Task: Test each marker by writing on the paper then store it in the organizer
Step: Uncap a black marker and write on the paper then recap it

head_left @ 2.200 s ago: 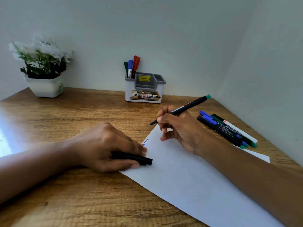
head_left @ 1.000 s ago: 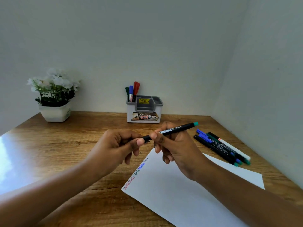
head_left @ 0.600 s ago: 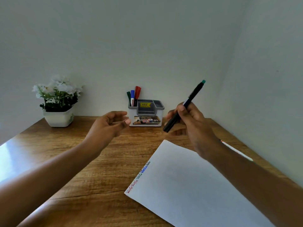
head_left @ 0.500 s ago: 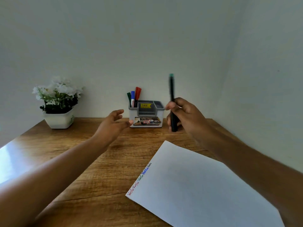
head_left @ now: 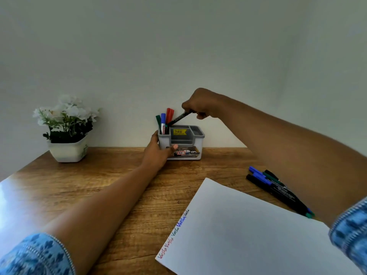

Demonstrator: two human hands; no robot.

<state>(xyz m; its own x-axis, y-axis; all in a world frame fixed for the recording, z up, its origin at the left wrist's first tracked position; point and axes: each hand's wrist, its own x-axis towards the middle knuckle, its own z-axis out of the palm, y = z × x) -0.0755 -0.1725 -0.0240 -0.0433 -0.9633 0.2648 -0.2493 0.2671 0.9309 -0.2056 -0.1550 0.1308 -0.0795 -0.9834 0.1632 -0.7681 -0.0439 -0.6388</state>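
A potted plant (head_left: pixel 67 128) stands well to the left of the left hand (head_left: pixel 158 150). That hand grips the organizer (head_left: pixel 195 135) by its left front corner, thumb across the front, steadying it. Just above its fingers, three stored markers (head_left: pixel 163 124), green, blue and red, stand in the left compartment. The black marker (head_left: pixel 178 118) slants, its lower end pointing down-left at the mouth of that compartment and its upper end pinched in the right hand (head_left: pixel 198 105). To finish well, the person should probably tip it nearer upright so it slips between the others, then let go. Below the right arm lie the paper (head_left: pixel 248 225) and loose markers (head_left: pixel 278 189).
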